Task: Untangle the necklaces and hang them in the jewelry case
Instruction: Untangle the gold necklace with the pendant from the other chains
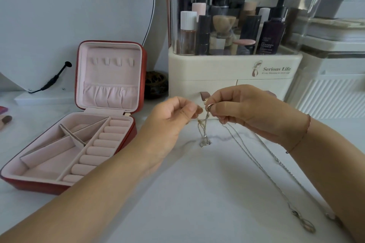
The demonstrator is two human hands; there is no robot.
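The left grip (169, 118) and the right grip (250, 110) are raised close together above a white bench (197, 193) with faint grey veining. Both are clamped on the necklaces (204, 130), thumb and fingertips pinching at a knotted cluster of gold and silver chain between them. Below the grips the tangle hangs down, and its small pendant seems to touch the bench, though the view is too fine to be sure. From under the right grip, two long silver chains (256, 156) trail away across the bench towards the person's right forearm. A thin bracelet (302, 136) circles the right wrist. Well to the left of the grips the red jewelry case (35, 185) lies open, its pink-lined lid upright with a row of small tabs. Straight behind the grips stands a cream cosmetics organiser (233, 69) with bottles under a clear cover. Between it and the case sits a dark carved bowl (156, 85). Behind the case leans a large round mirror (79, 6).
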